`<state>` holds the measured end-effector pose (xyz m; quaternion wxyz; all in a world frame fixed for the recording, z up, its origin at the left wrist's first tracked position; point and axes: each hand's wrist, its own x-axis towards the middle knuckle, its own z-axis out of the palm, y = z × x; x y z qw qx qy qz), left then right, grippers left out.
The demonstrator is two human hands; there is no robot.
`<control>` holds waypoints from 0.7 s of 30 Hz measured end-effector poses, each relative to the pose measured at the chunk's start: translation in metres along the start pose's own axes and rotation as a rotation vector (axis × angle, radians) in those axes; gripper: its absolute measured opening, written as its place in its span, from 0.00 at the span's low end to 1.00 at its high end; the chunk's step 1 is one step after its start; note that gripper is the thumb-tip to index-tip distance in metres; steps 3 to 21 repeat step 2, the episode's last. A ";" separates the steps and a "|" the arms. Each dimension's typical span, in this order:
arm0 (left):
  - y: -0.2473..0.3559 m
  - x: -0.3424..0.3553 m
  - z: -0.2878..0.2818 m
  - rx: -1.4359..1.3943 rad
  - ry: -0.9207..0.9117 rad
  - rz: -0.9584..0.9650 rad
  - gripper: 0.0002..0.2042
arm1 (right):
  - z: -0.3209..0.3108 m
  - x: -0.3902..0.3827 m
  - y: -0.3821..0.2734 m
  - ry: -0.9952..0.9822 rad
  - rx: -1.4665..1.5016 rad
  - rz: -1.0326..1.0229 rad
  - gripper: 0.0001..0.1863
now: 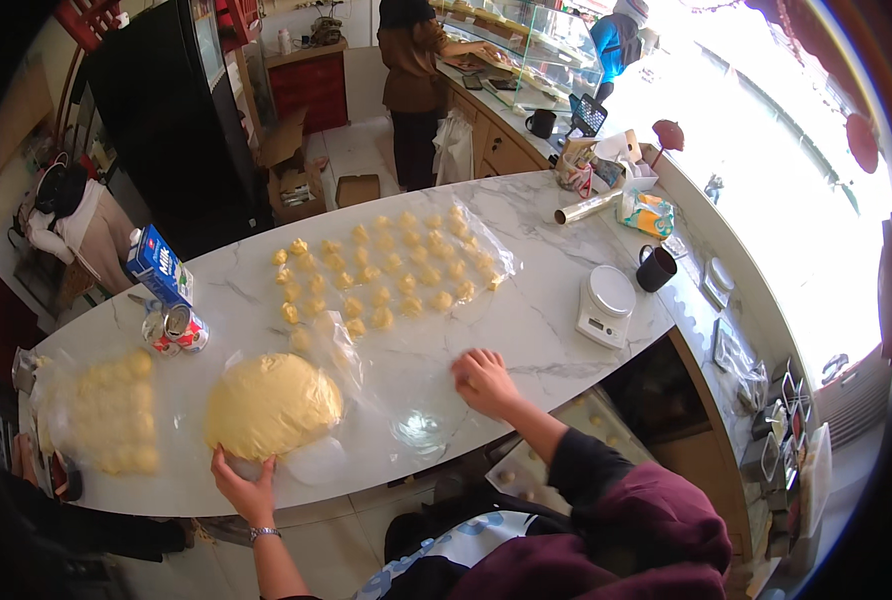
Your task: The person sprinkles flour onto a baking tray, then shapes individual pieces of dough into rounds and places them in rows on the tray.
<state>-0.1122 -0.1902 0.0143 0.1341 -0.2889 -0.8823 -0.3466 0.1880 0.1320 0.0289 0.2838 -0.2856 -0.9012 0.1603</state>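
A large rounded mound of yellow dough [276, 402] lies on clear plastic on the marble counter [526, 345]. My left hand [246, 490] touches its near edge, thumb and fingers apart. Right of the mound, over bare marble, my right hand [483, 383] has its fingers curled closed; whatever is inside them is hidden. Beyond the mound, small yellow lumps [394, 262] are spread in rows on a clear plastic sheet [481, 235]. To the left, smooth dough balls [118, 415] sit close together under plastic.
A blue milk carton [161, 265] and open cans [181, 328] stand at the left. On the right are a white kitchen scale [606, 305], a dark mug [656, 268] and a film roll [586, 207]. Another person [411, 80] works by the glass display case [526, 45].
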 end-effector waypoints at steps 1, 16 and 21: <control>0.002 0.002 0.001 0.003 0.009 0.001 0.44 | 0.012 0.012 -0.004 -0.031 0.081 0.065 0.11; 0.007 0.003 0.004 -0.027 -0.014 0.007 0.44 | 0.033 0.024 0.003 -0.060 0.156 0.138 0.12; 0.007 0.003 0.004 -0.027 -0.014 0.007 0.44 | 0.033 0.024 0.003 -0.060 0.156 0.138 0.12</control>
